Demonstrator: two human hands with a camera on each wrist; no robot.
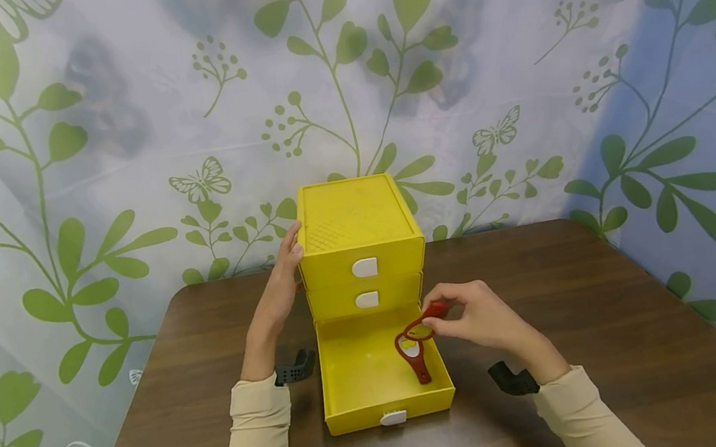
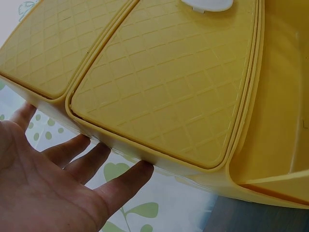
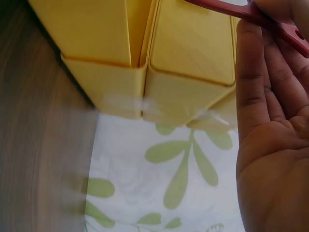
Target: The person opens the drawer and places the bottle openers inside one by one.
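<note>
A yellow drawer unit [image 1: 357,212] stands on the table, its bottom drawer [image 1: 353,380] pulled out. My left hand [image 1: 277,289] rests against the unit's left side, fingers spread and fairly straight; in the left wrist view the fingertips [image 2: 141,171] touch the side wall. Over the drawer's right edge, my right hand [image 1: 476,313] pinches the handle of a red magnifying glass [image 1: 428,317] between thumb and fingers. Its round end points left and down. A second red magnifying glass [image 1: 422,368] lies in the drawer, partly overlapped by the held one.
Two upper drawers with white pulls [image 1: 364,267] are pushed in. The brown wooden table [image 1: 577,316] extends to both sides. A leaf-patterned cloth [image 1: 326,71] hangs behind it. Both wrists wear dark straps [image 1: 514,381].
</note>
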